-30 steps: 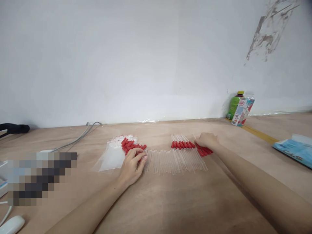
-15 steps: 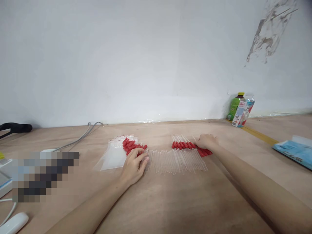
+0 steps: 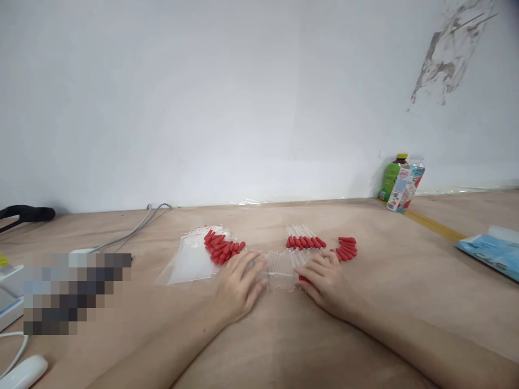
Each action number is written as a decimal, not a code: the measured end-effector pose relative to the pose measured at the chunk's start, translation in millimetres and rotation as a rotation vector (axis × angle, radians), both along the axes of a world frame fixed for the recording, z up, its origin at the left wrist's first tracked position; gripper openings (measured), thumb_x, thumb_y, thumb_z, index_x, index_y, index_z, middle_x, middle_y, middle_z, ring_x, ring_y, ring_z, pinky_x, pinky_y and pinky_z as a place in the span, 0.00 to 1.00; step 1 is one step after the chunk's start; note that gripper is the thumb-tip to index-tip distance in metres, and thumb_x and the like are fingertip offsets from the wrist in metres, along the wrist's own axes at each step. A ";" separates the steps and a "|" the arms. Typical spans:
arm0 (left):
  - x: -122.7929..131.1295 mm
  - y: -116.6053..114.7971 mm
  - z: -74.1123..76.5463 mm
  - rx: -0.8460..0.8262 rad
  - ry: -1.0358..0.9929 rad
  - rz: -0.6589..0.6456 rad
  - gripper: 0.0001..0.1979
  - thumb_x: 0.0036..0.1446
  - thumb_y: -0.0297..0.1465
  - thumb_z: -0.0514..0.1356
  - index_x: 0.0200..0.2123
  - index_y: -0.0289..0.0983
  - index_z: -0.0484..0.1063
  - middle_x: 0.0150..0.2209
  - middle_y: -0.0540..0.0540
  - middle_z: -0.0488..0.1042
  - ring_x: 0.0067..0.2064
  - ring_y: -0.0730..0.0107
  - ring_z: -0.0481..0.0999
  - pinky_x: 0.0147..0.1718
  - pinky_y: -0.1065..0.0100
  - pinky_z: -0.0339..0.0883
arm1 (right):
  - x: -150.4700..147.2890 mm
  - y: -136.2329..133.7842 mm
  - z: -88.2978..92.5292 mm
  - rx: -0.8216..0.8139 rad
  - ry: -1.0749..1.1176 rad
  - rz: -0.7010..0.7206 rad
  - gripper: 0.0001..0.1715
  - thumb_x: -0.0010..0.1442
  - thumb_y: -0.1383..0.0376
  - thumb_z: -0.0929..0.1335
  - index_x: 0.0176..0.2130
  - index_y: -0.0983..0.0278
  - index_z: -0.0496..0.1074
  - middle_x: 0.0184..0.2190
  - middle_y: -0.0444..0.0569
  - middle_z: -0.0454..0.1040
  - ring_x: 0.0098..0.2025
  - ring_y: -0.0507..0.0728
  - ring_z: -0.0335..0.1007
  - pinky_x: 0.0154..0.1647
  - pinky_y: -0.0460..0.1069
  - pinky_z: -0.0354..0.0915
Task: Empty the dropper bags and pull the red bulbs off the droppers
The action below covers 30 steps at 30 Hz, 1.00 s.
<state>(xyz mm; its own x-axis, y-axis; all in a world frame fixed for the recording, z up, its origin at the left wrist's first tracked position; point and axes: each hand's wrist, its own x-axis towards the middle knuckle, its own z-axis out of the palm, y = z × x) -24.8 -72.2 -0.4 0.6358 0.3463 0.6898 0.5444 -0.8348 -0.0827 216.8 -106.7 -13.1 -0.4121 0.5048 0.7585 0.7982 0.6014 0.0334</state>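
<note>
My left hand (image 3: 239, 283) rests at the left end of a row of clear thin tubes (image 3: 279, 265), fingers curved over them; whether it grips one is hidden. At the row's right end, my right hand (image 3: 326, 281) has its fingers bent round a tube with a red rubber bulb, which lies across the row. Beyond the row are droppers with red bulbs (image 3: 306, 241), side by side. A pile of red bulbs (image 3: 221, 247) lies on clear plastic bags (image 3: 188, 262) at the left. More red bulbs (image 3: 346, 249) lie beyond my right hand.
Two bottles (image 3: 401, 186) stand by the wall at the back right. A blue packet (image 3: 488, 251) lies at the right edge. On the left are a grey cable (image 3: 130, 229), a black object (image 3: 30, 212) and a white object (image 3: 26, 373).
My right hand has come from the red bulbs at the right to the near side of the tube row, now with a red bulb. My left hand has shifted slightly right and nearer.
</note>
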 end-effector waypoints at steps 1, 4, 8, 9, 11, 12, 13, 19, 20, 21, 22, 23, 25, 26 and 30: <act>4.0 -4.1 0.2 0.030 0.034 -0.034 0.19 0.57 0.30 0.54 0.52 0.38 0.61 0.51 0.39 0.65 0.53 0.57 0.62 0.49 0.53 0.59 | -4.9 -3.3 -3.8 0.020 -0.005 0.030 0.07 0.58 0.65 0.63 0.36 0.62 0.71 0.25 0.45 0.71 0.31 0.52 0.63 0.41 0.52 0.50; 14.7 -12.3 -0.9 0.093 0.080 -0.107 0.12 0.56 0.30 0.56 0.45 0.37 0.68 0.47 0.41 0.69 0.51 0.59 0.65 0.48 0.54 0.61 | -16.3 -8.7 -5.2 0.023 0.017 0.096 0.07 0.58 0.66 0.63 0.34 0.62 0.71 0.23 0.43 0.70 0.29 0.51 0.62 0.41 0.51 0.50; 21.0 -14.1 -3.9 0.112 0.082 -0.155 0.08 0.56 0.27 0.55 0.40 0.36 0.69 0.41 0.44 0.74 0.46 0.64 0.70 0.48 0.58 0.63 | -23.3 -13.0 0.3 0.031 0.011 0.152 0.07 0.58 0.67 0.63 0.32 0.63 0.71 0.21 0.42 0.69 0.27 0.50 0.62 0.40 0.51 0.50; 21.1 -14.0 -4.4 0.107 0.081 -0.166 0.07 0.56 0.26 0.55 0.39 0.35 0.70 0.40 0.45 0.75 0.45 0.65 0.71 0.48 0.59 0.63 | -23.5 -13.8 0.9 0.044 -0.002 0.152 0.07 0.58 0.67 0.63 0.32 0.63 0.71 0.20 0.42 0.69 0.27 0.50 0.61 0.39 0.51 0.51; 20.4 -14.3 -4.5 0.097 0.076 -0.187 0.07 0.56 0.25 0.54 0.38 0.35 0.70 0.38 0.45 0.76 0.44 0.66 0.73 0.48 0.60 0.64 | -22.5 -14.8 0.7 0.076 -0.033 0.153 0.06 0.58 0.68 0.63 0.34 0.63 0.71 0.19 0.42 0.69 0.26 0.49 0.61 0.36 0.50 0.51; 19.8 -14.8 -4.2 0.094 0.071 -0.197 0.07 0.56 0.25 0.54 0.37 0.35 0.70 0.37 0.45 0.76 0.43 0.66 0.73 0.48 0.60 0.64 | -21.4 -14.8 0.1 0.092 -0.048 0.158 0.06 0.58 0.68 0.63 0.34 0.64 0.71 0.20 0.42 0.69 0.25 0.49 0.61 0.35 0.50 0.51; 19.3 -15.4 -3.8 0.087 0.068 -0.206 0.07 0.56 0.25 0.53 0.37 0.35 0.70 0.37 0.45 0.76 0.43 0.66 0.73 0.48 0.60 0.64 | -20.1 -14.6 -0.7 0.103 -0.062 0.164 0.06 0.58 0.68 0.64 0.35 0.64 0.71 0.20 0.42 0.69 0.25 0.49 0.62 0.35 0.50 0.51; 18.7 -19.2 -3.2 0.012 0.064 -0.259 0.07 0.56 0.25 0.53 0.36 0.35 0.69 0.35 0.44 0.76 0.44 0.66 0.73 0.48 0.61 0.64 | -14.5 -12.1 -7.4 0.146 -0.113 0.219 0.08 0.57 0.69 0.64 0.39 0.66 0.69 0.24 0.44 0.72 0.29 0.50 0.65 0.38 0.50 0.55; 18.6 -19.5 -3.8 -0.010 0.060 -0.266 0.07 0.56 0.24 0.53 0.37 0.35 0.69 0.36 0.44 0.76 0.45 0.67 0.73 0.48 0.61 0.64 | -14.0 -12.2 -8.2 0.150 -0.133 0.228 0.08 0.57 0.70 0.64 0.40 0.67 0.69 0.25 0.44 0.73 0.29 0.50 0.66 0.38 0.50 0.56; 18.1 -19.4 -4.3 -0.035 0.055 -0.272 0.07 0.56 0.24 0.52 0.37 0.35 0.69 0.36 0.44 0.76 0.45 0.67 0.73 0.49 0.62 0.64 | -13.2 -12.5 -8.7 0.153 -0.155 0.236 0.09 0.58 0.70 0.64 0.41 0.67 0.68 0.25 0.45 0.73 0.30 0.51 0.66 0.39 0.51 0.56; 17.1 -19.0 -4.9 -0.061 0.051 -0.278 0.08 0.57 0.24 0.52 0.38 0.36 0.69 0.36 0.45 0.76 0.45 0.67 0.72 0.49 0.62 0.63 | -11.9 -12.9 -8.9 0.156 -0.180 0.247 0.10 0.58 0.71 0.63 0.42 0.68 0.68 0.26 0.45 0.73 0.32 0.51 0.67 0.40 0.51 0.56; 15.2 -18.0 -5.4 -0.086 0.046 -0.283 0.08 0.57 0.24 0.52 0.38 0.36 0.69 0.36 0.45 0.76 0.46 0.67 0.72 0.49 0.62 0.63 | -10.0 -13.3 -8.6 0.162 -0.203 0.260 0.11 0.58 0.71 0.62 0.43 0.68 0.68 0.27 0.46 0.74 0.33 0.52 0.67 0.40 0.51 0.57; 8.8 -13.9 -6.0 -0.120 0.023 -0.279 0.09 0.57 0.24 0.51 0.39 0.37 0.69 0.35 0.45 0.76 0.45 0.67 0.73 0.48 0.61 0.63 | -3.2 -13.6 -6.2 0.187 -0.212 0.269 0.12 0.59 0.72 0.60 0.43 0.68 0.68 0.28 0.48 0.74 0.34 0.52 0.67 0.40 0.51 0.57; 4.4 -10.9 -6.1 -0.120 0.002 -0.264 0.09 0.57 0.24 0.51 0.38 0.37 0.69 0.35 0.45 0.76 0.45 0.67 0.73 0.48 0.61 0.64 | 1.7 -13.3 -4.1 0.203 -0.191 0.252 0.12 0.59 0.72 0.60 0.42 0.67 0.69 0.28 0.48 0.74 0.34 0.52 0.67 0.39 0.51 0.57; -12.9 5.3 -6.1 -0.092 -0.104 -0.113 0.09 0.57 0.25 0.52 0.38 0.38 0.70 0.37 0.44 0.73 0.42 0.67 0.72 0.42 0.63 0.66 | 28.6 -5.7 6.3 0.248 -0.041 0.043 0.08 0.56 0.70 0.65 0.37 0.62 0.71 0.27 0.45 0.75 0.30 0.52 0.67 0.35 0.50 0.57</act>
<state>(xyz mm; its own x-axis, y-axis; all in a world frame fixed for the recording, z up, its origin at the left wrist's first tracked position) -37.6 -66.9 -6.6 0.6012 0.3412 0.7226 0.4482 -0.8926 0.0485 245.4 -112.4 -6.8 -0.4619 0.2864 0.8394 0.7670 0.6043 0.2159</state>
